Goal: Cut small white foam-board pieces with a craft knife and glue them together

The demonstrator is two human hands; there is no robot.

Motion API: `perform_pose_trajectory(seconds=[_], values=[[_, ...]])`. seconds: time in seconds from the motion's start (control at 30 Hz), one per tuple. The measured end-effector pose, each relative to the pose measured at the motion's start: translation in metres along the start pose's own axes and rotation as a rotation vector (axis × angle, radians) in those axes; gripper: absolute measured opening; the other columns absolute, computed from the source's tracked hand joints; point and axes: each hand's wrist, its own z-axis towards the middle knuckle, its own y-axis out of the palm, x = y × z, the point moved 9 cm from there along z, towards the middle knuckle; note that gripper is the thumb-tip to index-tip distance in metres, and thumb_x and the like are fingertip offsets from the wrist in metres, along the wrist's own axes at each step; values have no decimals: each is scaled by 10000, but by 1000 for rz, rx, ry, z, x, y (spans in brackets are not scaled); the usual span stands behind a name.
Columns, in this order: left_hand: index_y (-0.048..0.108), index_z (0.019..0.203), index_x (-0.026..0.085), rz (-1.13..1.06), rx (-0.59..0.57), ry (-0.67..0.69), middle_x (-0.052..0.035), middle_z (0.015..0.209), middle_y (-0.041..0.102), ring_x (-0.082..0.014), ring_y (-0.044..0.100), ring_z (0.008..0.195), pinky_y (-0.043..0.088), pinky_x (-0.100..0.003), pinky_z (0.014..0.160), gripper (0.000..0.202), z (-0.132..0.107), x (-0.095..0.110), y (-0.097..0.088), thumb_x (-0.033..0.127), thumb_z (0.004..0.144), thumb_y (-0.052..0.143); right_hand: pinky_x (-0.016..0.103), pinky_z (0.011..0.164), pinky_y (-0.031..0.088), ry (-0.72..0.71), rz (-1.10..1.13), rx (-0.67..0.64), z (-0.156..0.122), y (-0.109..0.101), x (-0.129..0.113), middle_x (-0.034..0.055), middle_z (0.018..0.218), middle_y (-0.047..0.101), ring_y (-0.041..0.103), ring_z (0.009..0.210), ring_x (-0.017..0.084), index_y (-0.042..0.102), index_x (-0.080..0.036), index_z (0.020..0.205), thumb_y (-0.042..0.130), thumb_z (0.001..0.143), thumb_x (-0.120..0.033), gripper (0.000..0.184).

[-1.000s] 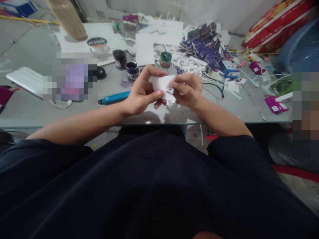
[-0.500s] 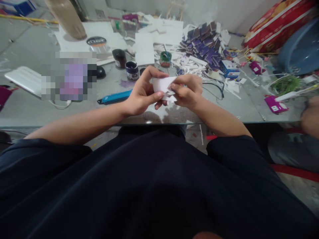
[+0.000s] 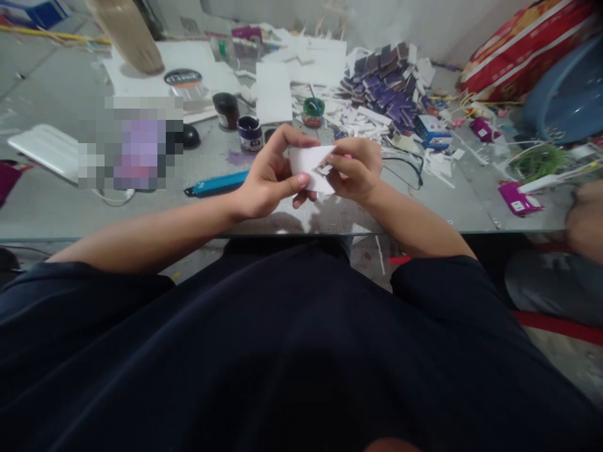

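Note:
A small white card-like piece [image 3: 304, 162] is held just above the near part of the table. My left hand [image 3: 269, 179] grips it from the left, thumb on the near face and index finger along the top edge. At its right side my right hand [image 3: 358, 168] is closed in a pinch. By those fingertips shows a small patch with dark marks [image 3: 324, 167], like a printed label; whether it is separate from the white piece I cannot tell. Beside my left wrist lies a blue utility knife [image 3: 219, 184].
Beyond my hands stand a purple paint jar [image 3: 250, 133], a dark jar [image 3: 225, 110] and a green-rimmed jar [image 3: 313, 112] with a brush. Purple-painted pieces [image 3: 389, 85] are heaped at the back. A blurred phone [image 3: 140, 150] lies left. Another person's arm [image 3: 586, 223] shows far right.
My right fingers have shifted slightly at the white piece. The jagged white flaps by them no longer show, and the dark-marked patch is now visible. My left hand has stayed in place.

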Motion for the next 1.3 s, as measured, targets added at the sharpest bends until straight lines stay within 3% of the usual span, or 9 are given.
perform_pose_trajectory(seconds=[0.1,0.23,0.33,0.47,0.63,0.8,1.0,1.13,1.3], values=[[677,1578,339,-9,3,17,0,1059,781,-354,982,936,741,-384,637,1032,1,9,0,1022,903,1054,504,975,782,-137,42,40,0,-5,-9,65,1120,862,890,1023,260,880,-326,1258,421,1345,-786,655],[688,1552,329,-28,6,6,-35,1075,856,-303,941,881,765,-366,637,952,-2,32,2,874,919,1145,552,1062,783,38,8,-43,1,0,18,94,1188,869,904,1110,292,877,-327,1228,474,1315,-846,662],[694,1533,316,-43,15,-9,-37,1059,867,-292,932,867,771,-361,652,901,-2,38,4,835,951,1144,498,946,792,-80,68,-18,1,1,18,73,1089,858,907,1002,282,873,-349,1214,461,1297,-889,685],[696,1574,339,-49,42,-55,-31,1095,860,-343,969,964,776,-386,664,927,0,27,5,863,943,1127,504,837,790,-116,102,95,13,-4,-4,74,1041,847,879,920,292,807,-341,1203,476,1298,-838,604],[715,1519,345,-102,14,-112,-28,1116,870,-301,940,838,724,-344,587,913,-1,27,9,769,870,1198,401,621,684,-165,336,394,30,-29,-55,-1,935,792,769,748,251,745,-377,1261,654,1290,-551,198],[704,1550,367,-142,34,-150,-42,1262,868,-297,961,884,714,-309,565,819,-6,42,10,631,939,1181,417,622,635,-69,359,300,29,-11,-43,17,923,710,712,766,255,730,-352,1146,619,1301,-635,341],[687,1547,323,-172,21,-182,-27,1133,836,-291,972,908,648,-209,537,738,-9,48,12,472,1005,1164,451,568,599,34,455,297,25,-2,-25,38,911,692,650,724,273,779,-375,1074,714,1248,-747,416],[704,1548,342,-175,12,-195,-11,1126,849,-262,953,840,682,-229,566,750,-8,47,11,502,993,1183,422,515,537,-20,561,313,26,-8,-37,19,921,716,616,660,246,810,-381,1152,780,1237,-606,242],[745,1522,369,-144,-23,-186,2,1158,876,-227,922,760,700,-256,565,782,-7,53,12,632,950,1208,463,533,605,177,524,190,22,7,-22,24,858,646,578,616,247,758,-372,1006,736,1218,-871,543]])
